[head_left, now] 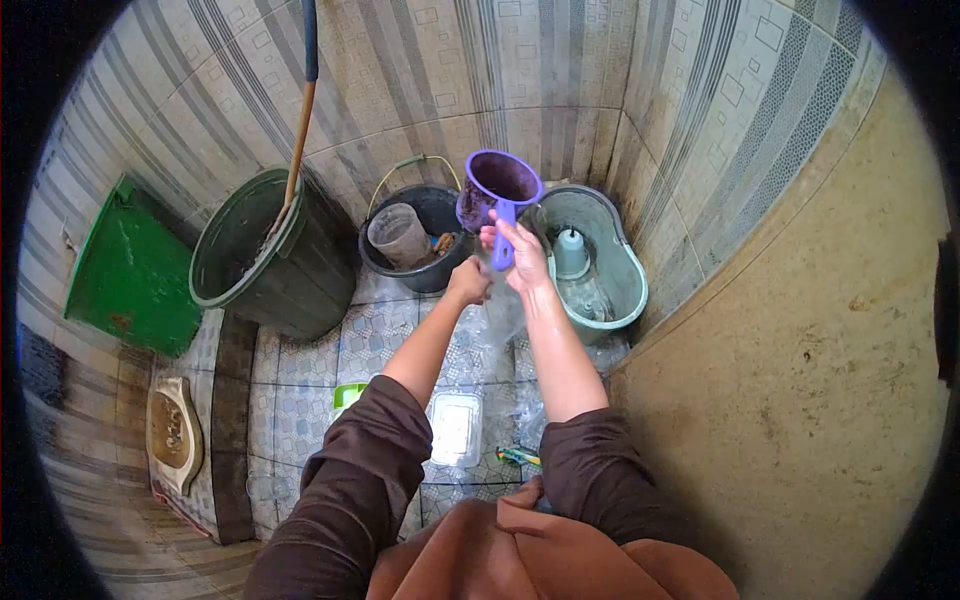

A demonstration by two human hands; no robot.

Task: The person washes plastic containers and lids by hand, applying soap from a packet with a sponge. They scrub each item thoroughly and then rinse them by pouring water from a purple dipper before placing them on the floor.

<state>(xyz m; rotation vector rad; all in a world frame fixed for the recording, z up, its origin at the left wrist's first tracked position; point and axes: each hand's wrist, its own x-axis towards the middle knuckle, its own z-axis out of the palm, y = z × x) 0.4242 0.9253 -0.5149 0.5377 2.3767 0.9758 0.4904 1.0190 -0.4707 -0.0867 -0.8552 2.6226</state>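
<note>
My right hand (522,258) is closed around the handle of a purple water dipper (505,212), raised above the floor between two buckets. The dipper's inside looks dark and stained. Just left of the handle and a little lower, my left hand (468,282) is closed, and whatever is in its fingers is hidden. Below the hands there is a clear, shiny blur on the tiles, which looks like splashing water. A clear rectangular plastic container (457,430) lies on the floor between my forearms. Beside my left forearm shows part of a bright green container (348,396).
Behind my hands stand a black bucket (425,272) holding a cloudy plastic tub (397,236) and a pale teal mop bucket (640,285). To the left are a large dark bin (325,265), a green lid (130,270) and a squat toilet (190,465). A stained panel (780,400) closes the right side.
</note>
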